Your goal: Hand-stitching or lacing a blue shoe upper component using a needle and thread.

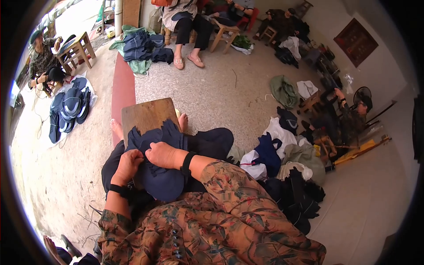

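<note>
My left hand (129, 164) is closed, thumb and fingertips pinched together at the edge of a navy cloth piece (162, 183). Right beside it, my right hand (161, 155) is curled shut on the same cloth, knuckles up; what its fingertips grip is hidden. The piece has a rounded near end and lies across my lap. Beyond my hands, more navy cloth pieces (170, 133) with jagged edges lie over the near end of a wooden stool (150, 114). Dark bands circle both my wrists.
Dark, white and green cloth (304, 159) is heaped on the floor at my right. Navy pieces (70, 106) are piled at the far left, and another pile (141, 46) lies ahead. Several people sit around on low seats. A black fan (362, 95) stands at the right.
</note>
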The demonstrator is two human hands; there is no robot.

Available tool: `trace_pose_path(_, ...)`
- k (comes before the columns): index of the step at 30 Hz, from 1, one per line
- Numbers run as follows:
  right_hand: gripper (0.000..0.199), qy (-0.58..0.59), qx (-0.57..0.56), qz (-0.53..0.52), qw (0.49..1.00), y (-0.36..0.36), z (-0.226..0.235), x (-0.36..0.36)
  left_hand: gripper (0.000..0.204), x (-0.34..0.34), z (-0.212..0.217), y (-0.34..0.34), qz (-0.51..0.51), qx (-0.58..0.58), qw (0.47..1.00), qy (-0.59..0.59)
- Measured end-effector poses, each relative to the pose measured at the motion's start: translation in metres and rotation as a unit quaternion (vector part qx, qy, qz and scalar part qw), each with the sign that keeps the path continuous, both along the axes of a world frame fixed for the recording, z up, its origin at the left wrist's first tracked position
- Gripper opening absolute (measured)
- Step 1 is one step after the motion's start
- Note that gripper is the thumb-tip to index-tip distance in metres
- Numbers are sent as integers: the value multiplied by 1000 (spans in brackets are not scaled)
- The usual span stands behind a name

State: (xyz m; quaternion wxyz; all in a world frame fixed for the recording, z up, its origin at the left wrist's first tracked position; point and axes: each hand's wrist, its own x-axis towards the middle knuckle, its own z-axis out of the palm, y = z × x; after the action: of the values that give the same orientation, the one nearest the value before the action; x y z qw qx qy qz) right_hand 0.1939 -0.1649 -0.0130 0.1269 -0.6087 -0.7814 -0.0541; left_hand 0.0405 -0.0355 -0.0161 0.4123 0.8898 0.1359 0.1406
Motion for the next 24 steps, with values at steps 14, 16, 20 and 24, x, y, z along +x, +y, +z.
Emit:
trace_pose_path(14, 7, 112, -141, -43, 983, 14, 4, 26, 7, 9, -13, 1, 17, -31, 999, -7)
trace_pose_path(16, 4, 97, -139, -25, 985, 15, 4, 23, 7, 2, -15, 2, 32, -15, 999, -18)
trace_pose_path(20, 2, 65, -97, 4, 993, 8, 7, 30, 6, -2, -14, 2, 49, -28, 998, 0)
trace_pose_path(24, 4, 92, -107, 19, 990, 0, 7, 42, 7, -3, -11, 1, 50, -20, 998, 15)
